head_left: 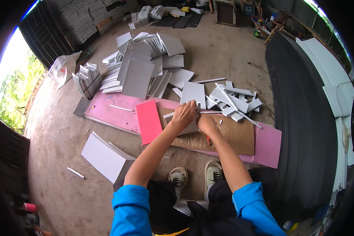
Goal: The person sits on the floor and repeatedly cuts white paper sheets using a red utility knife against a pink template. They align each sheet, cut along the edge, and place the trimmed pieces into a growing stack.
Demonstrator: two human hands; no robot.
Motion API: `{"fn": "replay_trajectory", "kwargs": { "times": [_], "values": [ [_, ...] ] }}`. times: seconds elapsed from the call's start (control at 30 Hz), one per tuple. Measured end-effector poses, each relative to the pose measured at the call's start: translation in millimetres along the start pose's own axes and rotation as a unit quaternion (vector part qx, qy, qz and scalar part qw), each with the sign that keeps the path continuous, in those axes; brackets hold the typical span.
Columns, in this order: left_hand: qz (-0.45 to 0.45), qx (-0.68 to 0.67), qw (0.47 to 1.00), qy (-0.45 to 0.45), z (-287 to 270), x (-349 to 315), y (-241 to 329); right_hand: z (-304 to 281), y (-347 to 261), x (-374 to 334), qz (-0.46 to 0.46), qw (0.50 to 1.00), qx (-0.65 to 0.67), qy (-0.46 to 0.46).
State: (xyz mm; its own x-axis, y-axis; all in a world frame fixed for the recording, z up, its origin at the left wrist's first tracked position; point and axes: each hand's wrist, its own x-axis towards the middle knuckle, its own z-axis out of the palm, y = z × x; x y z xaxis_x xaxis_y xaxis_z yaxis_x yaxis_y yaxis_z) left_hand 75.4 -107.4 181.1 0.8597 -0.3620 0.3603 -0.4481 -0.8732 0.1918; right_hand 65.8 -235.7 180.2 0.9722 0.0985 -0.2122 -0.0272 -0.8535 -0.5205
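I see left hand [185, 114] curled, right hand [206, 124] beside it, at grey panel [190, 128] | both holds hidden, can't tell | likely working panel; next needs steadiness

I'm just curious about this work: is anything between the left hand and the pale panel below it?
Nothing visible: the left hand meets the pale panel over the brown board; the red sheet lies farther left.
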Motion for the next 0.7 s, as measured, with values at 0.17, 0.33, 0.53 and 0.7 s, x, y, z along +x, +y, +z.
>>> {"fn": "replay_trajectory", "kwargs": {
  "times": [0.17,0.33,0.53,0.7],
  "values": [
    [-0.048,-0.030,0.998,0.019,-7,11,3,-1,3,-8,-0.013,0.999,-0.036,0.007],
    [-0.047,-0.031,0.998,0.033,-4,9,-4,-6,-5,-29,0.018,0.999,-0.001,-0.027],
    [-0.011,-0.037,0.999,0.033,-1,8,-7,5,0,-6,0.008,1.000,-0.019,-0.020],
    [-0.003,-0.038,0.998,0.043,3,10,-8,20,10,16,0.007,0.999,-0.023,-0.039]
  ]
}}
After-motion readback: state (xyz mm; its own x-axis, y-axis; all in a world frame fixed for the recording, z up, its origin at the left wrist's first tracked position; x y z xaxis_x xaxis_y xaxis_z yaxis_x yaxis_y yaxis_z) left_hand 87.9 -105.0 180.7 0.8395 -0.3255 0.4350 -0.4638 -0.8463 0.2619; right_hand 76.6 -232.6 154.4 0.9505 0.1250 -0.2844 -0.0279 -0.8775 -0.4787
